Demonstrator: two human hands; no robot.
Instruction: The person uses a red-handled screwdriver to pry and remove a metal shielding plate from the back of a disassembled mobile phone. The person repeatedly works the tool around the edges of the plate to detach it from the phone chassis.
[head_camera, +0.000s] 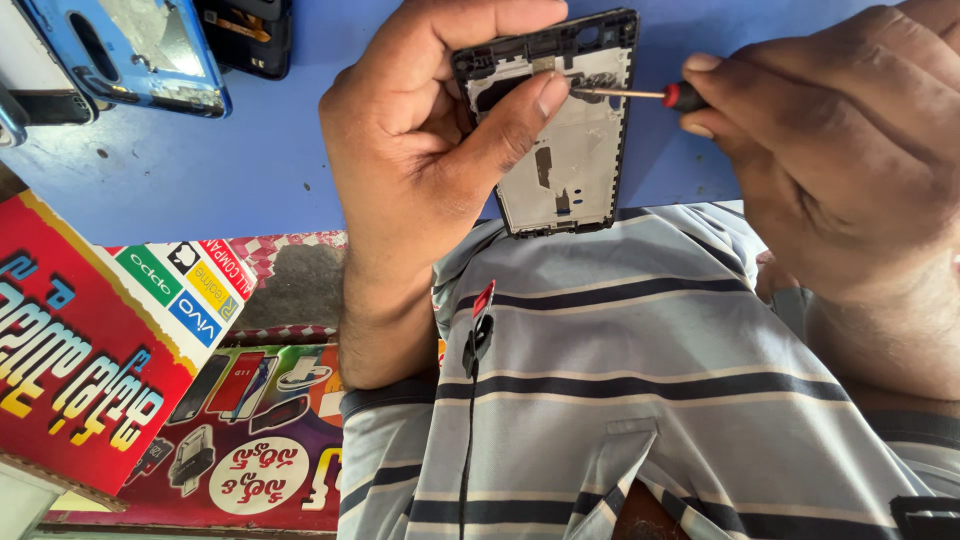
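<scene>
— Holding the black-rimmed, silver-faced phone frame (562, 125) that close over the striped grey and dark-banded shirt (640, 400) looks right to me. What would you watch?

— The left hand (430, 150) is closed round the frame's left edge, thumb pressed flat on the inner plate just beside the screw spot near the top. That thumb steadies the work, so I would keep it there but clear of the tip. The right hand (840, 160) is closed on a small screwdriver with a red collar and thin steel shaft (640, 95), and the tip meets the frame just under its top rim.

— Any advice on the driving itself?

— Keep the shaft square to the screw and press in along its line; at a slant, a tip that fine would likely slip and score the plate or jab the thumb. Turn with the fingertips, not the wrist.

— And room to move?

— Tight near the body: the frame's lower edge hangs just above the shirt, and a thin black cable with a red-tipped clip (478, 330) dangles below it. Left of the forearm, a red and multicoloured printed banner (120, 370) lies at the blue table (200, 150) edge. Farther off, at the table's top left, sit a blue phone back shell (130, 50) and a dark phone part (250, 35), well apart from the hands. The blue stretch between them and the frame is open.
</scene>
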